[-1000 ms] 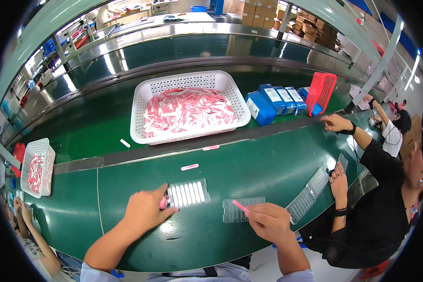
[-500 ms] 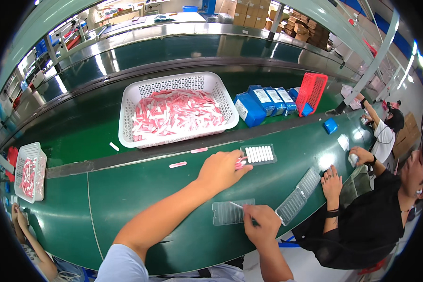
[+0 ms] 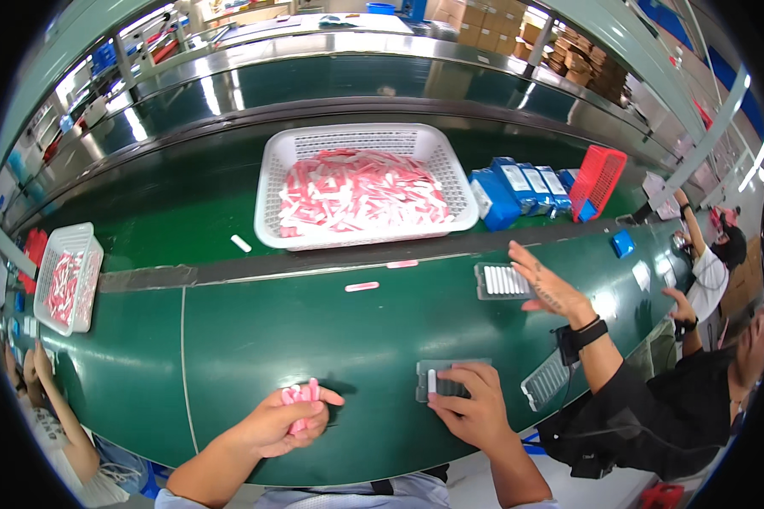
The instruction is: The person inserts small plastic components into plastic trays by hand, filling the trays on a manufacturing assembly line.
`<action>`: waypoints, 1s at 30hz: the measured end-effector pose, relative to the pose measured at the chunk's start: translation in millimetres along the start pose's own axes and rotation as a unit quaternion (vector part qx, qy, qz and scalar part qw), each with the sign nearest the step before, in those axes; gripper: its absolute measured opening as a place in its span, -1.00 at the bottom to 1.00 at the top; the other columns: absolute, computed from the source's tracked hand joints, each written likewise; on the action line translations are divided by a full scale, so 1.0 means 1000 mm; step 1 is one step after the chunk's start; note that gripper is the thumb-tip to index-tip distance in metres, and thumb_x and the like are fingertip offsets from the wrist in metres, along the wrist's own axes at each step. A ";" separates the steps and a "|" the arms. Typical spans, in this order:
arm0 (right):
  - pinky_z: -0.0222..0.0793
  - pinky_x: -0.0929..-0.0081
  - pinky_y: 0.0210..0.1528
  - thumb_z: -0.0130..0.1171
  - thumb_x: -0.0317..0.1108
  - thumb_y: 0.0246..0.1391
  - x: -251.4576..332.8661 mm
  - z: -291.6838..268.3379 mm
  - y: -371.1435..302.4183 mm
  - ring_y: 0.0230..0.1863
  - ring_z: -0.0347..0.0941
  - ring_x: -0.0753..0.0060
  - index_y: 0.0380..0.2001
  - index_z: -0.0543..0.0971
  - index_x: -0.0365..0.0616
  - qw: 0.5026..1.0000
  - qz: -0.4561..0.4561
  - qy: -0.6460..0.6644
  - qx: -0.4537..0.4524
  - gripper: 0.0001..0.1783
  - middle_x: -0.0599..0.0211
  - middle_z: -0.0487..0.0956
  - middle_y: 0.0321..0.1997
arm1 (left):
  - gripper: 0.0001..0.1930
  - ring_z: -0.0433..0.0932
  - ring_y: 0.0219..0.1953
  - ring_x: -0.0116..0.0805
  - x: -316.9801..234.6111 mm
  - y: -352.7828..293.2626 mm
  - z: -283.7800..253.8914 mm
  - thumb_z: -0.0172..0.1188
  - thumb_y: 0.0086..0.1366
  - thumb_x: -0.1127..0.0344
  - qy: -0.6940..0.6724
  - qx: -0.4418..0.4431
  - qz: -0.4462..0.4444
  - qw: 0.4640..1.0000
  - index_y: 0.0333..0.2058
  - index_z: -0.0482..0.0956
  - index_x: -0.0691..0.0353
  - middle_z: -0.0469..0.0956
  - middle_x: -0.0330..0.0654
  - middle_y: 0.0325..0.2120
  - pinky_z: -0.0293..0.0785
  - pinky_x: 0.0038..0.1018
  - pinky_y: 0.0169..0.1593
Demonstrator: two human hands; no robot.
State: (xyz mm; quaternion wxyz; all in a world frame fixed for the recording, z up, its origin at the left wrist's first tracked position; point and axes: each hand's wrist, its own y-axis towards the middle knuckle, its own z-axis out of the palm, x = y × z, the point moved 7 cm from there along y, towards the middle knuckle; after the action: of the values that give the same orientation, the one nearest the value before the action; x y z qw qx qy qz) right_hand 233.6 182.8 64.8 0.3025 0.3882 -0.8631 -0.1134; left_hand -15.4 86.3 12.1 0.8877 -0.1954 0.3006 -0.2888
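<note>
My left hand (image 3: 290,422) is closed around a small bunch of pink-and-white strips (image 3: 300,395), low over the near side of the green table. To its right lies a clear plastic tray (image 3: 423,392) with slots. In the tray's left part stands out one white strip (image 3: 432,382), with the thumb and a finger of my right hand (image 3: 477,405) pinched on it. The hand covers the tray's right part. Farther off, a similar tray (image 3: 484,280) holds a row of several white strips; a co-worker's open hand (image 3: 556,288) reaches over its right end.
A large white basket (image 3: 272,204) heaped with pink and white strips stands beyond the dark rail. Blue packs (image 3: 518,191) and a red basket (image 3: 598,182) are right of it. Loose strips (image 3: 362,287) lie mid-table. An unfilled slotted tray (image 3: 547,382) sits near the co-worker.
My left hand has drawn back from the filled tray toward me with the strips. My right hand has set the white strip upright in the near tray. The co-worker's hand has reached to the filled tray.
</note>
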 end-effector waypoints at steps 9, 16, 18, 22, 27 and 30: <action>0.30 0.04 0.16 0.49 -0.44 -0.27 0.005 0.015 0.011 0.03 0.48 0.11 -0.36 0.72 -0.05 0.997 0.073 -0.007 -0.018 -0.72 0.39 0.62 -0.11 | -0.60 0.30 -0.58 -0.57 0.003 -0.003 0.008 0.02 0.45 0.37 0.057 0.060 0.028 0.996 0.20 0.32 0.34 0.42 -0.19 -0.47 0.04 -0.62 -0.62; 0.33 -0.02 0.22 0.50 -0.44 -0.24 0.027 0.040 0.020 0.07 0.53 0.15 -0.27 0.69 -0.07 0.999 0.006 0.045 0.015 -0.65 0.33 0.63 -0.05 | -0.72 0.33 -0.63 -0.52 -0.001 -0.006 0.010 0.03 0.45 0.34 0.103 0.015 0.054 0.993 0.06 0.41 0.31 0.51 -0.08 -0.45 0.11 -0.59 -0.61; 0.30 -0.02 0.24 0.50 -0.41 -0.21 0.023 0.036 0.027 0.09 0.51 0.17 -0.28 0.69 -0.07 0.998 0.052 0.034 -0.007 -0.68 0.36 0.63 -0.04 | -0.75 0.32 -0.65 -0.49 0.000 -0.007 0.008 0.03 0.44 0.36 0.114 -0.006 0.054 0.992 0.02 0.43 0.33 0.53 -0.03 -0.46 0.12 -0.57 -0.62; 0.36 0.04 0.22 0.44 -0.43 -0.14 0.027 0.026 0.030 0.13 0.50 0.20 -0.27 0.70 -0.07 0.996 -0.048 -0.065 0.042 -0.73 0.39 0.62 0.05 | -0.75 0.40 -0.66 -0.43 0.000 -0.008 0.005 0.02 0.44 0.37 0.101 -0.020 0.051 0.993 0.01 0.46 0.36 0.59 0.05 -0.43 0.17 -0.55 -0.62; 0.37 0.05 0.21 0.40 -0.44 -0.10 0.017 0.028 0.015 0.14 0.50 0.20 -0.25 0.68 -0.08 0.994 -0.099 -0.020 0.036 -0.74 0.41 0.63 0.03 | -0.72 0.48 -0.64 -0.40 0.004 -0.007 0.008 0.01 0.44 0.36 0.121 -0.022 0.041 0.992 0.04 0.47 0.38 0.62 0.08 -0.39 0.22 -0.55 -0.62; 0.38 0.07 0.21 0.42 -0.43 -0.13 0.025 0.030 0.018 0.13 0.50 0.20 -0.24 0.67 -0.07 0.996 -0.089 -0.001 0.019 -0.71 0.40 0.64 -0.02 | -0.70 0.51 -0.62 -0.42 0.007 -0.007 0.011 0.01 0.45 0.34 0.145 -0.037 0.039 0.988 0.06 0.47 0.37 0.63 0.08 -0.36 0.22 -0.58 -0.63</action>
State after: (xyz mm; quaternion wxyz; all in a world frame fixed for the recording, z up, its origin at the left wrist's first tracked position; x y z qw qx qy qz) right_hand 191.9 175.3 59.7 0.2828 0.4693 -0.8273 -0.1243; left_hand -6.5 78.2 21.2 0.8374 -0.1722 0.4444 -0.2678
